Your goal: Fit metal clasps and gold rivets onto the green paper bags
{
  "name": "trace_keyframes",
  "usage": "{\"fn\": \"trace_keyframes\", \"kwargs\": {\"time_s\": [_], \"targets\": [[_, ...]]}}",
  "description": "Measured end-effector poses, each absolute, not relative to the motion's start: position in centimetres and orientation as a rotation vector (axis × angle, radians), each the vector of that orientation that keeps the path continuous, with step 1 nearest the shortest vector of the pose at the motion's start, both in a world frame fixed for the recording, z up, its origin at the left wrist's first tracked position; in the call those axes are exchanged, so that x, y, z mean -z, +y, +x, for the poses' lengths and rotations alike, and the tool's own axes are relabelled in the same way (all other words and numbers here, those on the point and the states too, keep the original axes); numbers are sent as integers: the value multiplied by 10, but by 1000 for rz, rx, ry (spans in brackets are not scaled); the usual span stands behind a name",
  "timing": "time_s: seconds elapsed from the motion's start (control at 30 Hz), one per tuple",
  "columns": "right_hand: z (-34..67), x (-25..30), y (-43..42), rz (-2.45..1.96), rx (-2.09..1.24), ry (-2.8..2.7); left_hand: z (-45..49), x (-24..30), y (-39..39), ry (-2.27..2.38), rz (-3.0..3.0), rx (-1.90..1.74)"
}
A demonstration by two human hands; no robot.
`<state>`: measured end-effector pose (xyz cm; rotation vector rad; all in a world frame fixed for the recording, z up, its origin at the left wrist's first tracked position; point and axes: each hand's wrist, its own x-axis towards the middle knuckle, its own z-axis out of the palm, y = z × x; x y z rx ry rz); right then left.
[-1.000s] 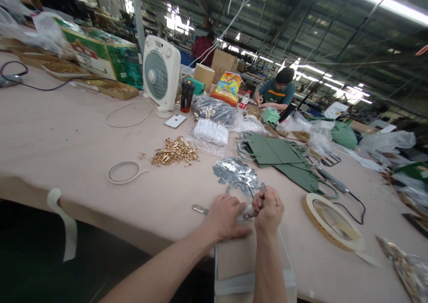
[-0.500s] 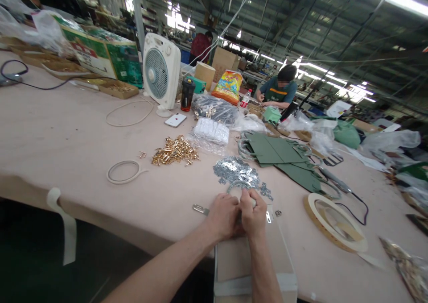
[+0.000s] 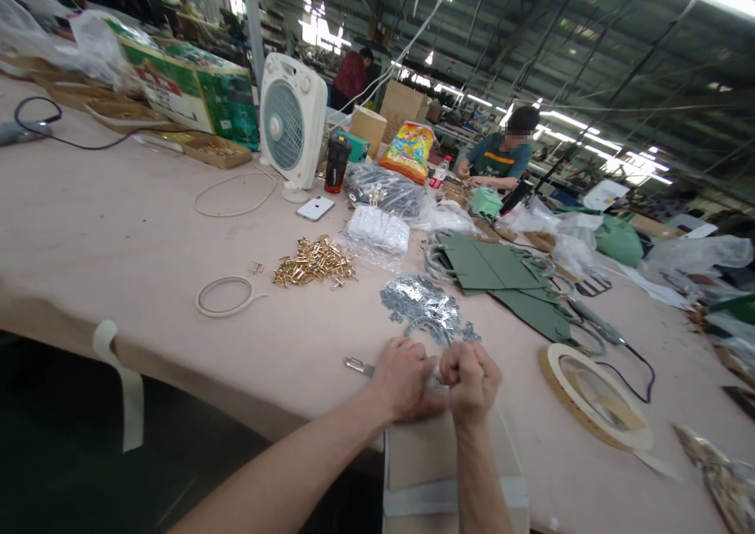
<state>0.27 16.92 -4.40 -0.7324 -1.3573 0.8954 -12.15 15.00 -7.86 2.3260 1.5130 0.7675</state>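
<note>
- Resting on the near beige panel [image 3: 421, 455], the left hand [image 3: 406, 377] probably steadies it.
- Curled right hand [image 3: 472, 381] alongside; cannot tell what either pinches.
- Silver pieces [image 3: 421, 302] lie farther, likely for reach.

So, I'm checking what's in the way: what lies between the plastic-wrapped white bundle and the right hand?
The pile of silver metal pieces lies between the white bundle and the right hand, in the head view.
</note>
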Motion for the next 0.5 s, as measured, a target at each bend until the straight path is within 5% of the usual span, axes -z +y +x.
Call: {"fn": "trace_keyframes", "kwargs": {"time_s": [0.5], "targets": [[3,47,165,-810,-978,-1396,-123,79,149,1518,2349,-757]]}}
